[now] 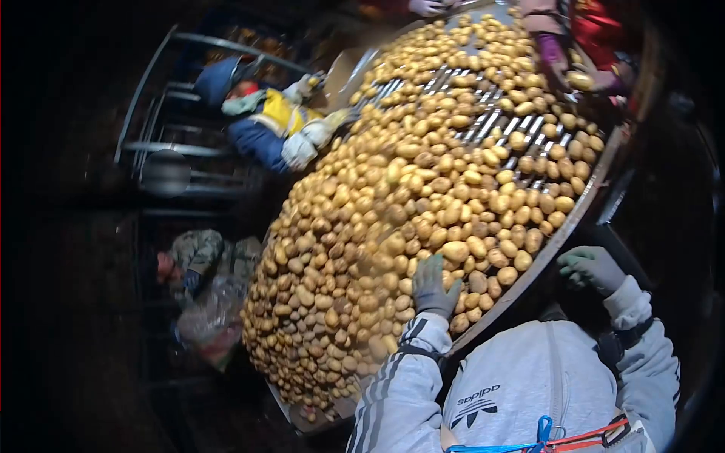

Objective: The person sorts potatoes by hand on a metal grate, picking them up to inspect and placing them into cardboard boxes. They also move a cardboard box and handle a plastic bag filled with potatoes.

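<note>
Potatoes (454,251) cover the roller table (489,123) in a thick layer. My left hand (436,288), in a grey glove with greenish fingers, rests on the potatoes close to the near rim. Its fingers are stretched out, thumb apart, and no potato is gripped. My right hand (595,270), gloved the same way, is held beyond the rim over a dark area. Loosely bent, its fingers show gaps between them, and I see nothing in them.
A metal rim (559,235) curves along my side. Across the table a person in a yellow and blue vest (285,115) works by a metal railing (143,149). Purple-gloved hands (578,75) hold potatoes at upper right. Another person (198,253) is near a plastic bag (214,313).
</note>
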Demonstrator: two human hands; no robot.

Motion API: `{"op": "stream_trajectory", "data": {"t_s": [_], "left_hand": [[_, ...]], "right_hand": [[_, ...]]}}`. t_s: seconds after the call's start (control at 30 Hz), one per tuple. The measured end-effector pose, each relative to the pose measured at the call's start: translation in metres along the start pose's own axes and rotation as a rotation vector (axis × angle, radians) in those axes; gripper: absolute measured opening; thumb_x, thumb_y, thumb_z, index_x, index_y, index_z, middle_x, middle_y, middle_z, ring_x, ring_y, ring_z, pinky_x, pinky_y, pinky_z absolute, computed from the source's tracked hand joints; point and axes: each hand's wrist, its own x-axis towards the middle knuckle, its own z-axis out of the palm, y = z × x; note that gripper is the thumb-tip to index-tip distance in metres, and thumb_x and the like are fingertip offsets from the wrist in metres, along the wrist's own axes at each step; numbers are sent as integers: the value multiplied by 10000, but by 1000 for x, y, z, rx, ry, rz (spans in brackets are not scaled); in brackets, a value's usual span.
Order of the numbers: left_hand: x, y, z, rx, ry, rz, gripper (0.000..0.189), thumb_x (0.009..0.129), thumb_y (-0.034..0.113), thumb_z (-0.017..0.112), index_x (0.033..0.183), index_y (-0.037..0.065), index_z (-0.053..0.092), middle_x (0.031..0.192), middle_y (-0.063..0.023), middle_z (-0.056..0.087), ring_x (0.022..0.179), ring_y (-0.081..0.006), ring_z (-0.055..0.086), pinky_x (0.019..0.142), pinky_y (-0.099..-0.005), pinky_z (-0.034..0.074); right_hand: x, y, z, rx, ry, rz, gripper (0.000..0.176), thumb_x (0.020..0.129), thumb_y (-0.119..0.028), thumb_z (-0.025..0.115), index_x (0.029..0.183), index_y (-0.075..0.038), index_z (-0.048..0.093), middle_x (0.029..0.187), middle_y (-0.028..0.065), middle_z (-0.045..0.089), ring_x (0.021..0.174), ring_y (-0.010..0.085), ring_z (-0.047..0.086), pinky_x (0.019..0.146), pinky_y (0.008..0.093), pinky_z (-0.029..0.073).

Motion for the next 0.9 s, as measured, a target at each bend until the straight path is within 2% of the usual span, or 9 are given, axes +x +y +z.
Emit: {"op": "stream_trajectory", "data": {"t_s": [0.07, 0.2, 0.3, 0.37, 0.43, 0.6, 0.73, 0.87, 0.9], "left_hand": [[-3, -12, 4, -78, -31, -11, 836, 841, 415, 792, 1563, 135, 475, 1571, -169, 485, 1500, -400, 373, 1243, -521, 305], [12, -34, -47, -451, 80, -159, 435, 922, 254, 777, 1296, 50, 692, 1270, -188, 702, 1201, -372, 669, 1066, -429, 527], [31, -98, -100, -360, 273, -155, 272, 962, 163, 710, 1191, 17, 696, 1201, -196, 699, 1114, -384, 671, 1004, -429, 542], [41, -152, -125, -444, 357, -341, 322, 958, 205, 694, 1211, 7, 694, 1262, -212, 680, 1190, -374, 634, 1075, -434, 492], [58, -207, -154, -174, 340, -334, 342, 953, 193, 639, 1231, 2, 695, 1311, -225, 672, 1211, -390, 619, 1109, -449, 466], [107, -285, -180, 133, 178, -506, 440, 908, 260, 672, 1303, 66, 689, 1251, -217, 712, 1193, -377, 665, 1028, -467, 526], [134, -272, -184, 473, -58, -593, 509, 902, 347, 679, 1370, 157, 620, 1485, -181, 543, 1232, -389, 643, 984, -496, 547], [151, -295, -179, 497, -115, -604, 440, 896, 303, 681, 1312, 166, 651, 1403, -167, 592, 1179, -374, 669, 956, -484, 560], [148, -301, -178, 398, 13, -606, 406, 870, 261, 690, 1262, 157, 681, 1357, -173, 622, 1178, -371, 672, 967, -467, 562]], "right_hand": [[35, -12, 47, -121, -113, 13, 286, 1010, -218, 694, 1179, 11, 718, 907, 44, 730, 654, 88, 642, 568, 215, 505], [74, -30, 122, -257, -343, -17, 305, 1007, -245, 711, 1188, 0, 733, 979, 30, 763, 755, 84, 685, 667, 225, 556], [89, -29, 166, -330, -409, -1, 281, 1012, -280, 712, 1144, -38, 765, 974, -6, 769, 780, 58, 685, 670, 225, 553], [95, -23, 184, -395, -429, 1, 304, 1019, -337, 702, 1108, -56, 778, 940, -11, 771, 774, 56, 689, 670, 232, 559], [97, -20, 198, -418, -431, -8, 342, 1010, -372, 721, 1099, -45, 769, 918, -10, 760, 744, 69, 692, 679, 234, 567], [96, -29, 233, -375, -397, 55, 325, 1002, -341, 731, 1110, -36, 763, 934, 18, 765, 722, 96, 703, 678, 246, 576], [101, -33, 256, -364, -378, 94, 320, 1002, -322, 734, 1127, -29, 759, 938, 32, 761, 733, 106, 710, 682, 264, 594], [99, -38, 269, -388, -394, 49, 323, 1012, -294, 710, 1180, -20, 747, 952, 42, 764, 756, 129, 728, 682, 267, 608], [98, -41, 274, -370, -389, 63, 327, 1015, -295, 705, 1186, -19, 744, 955, 43, 764, 758, 133, 731, 678, 270, 611]]}}
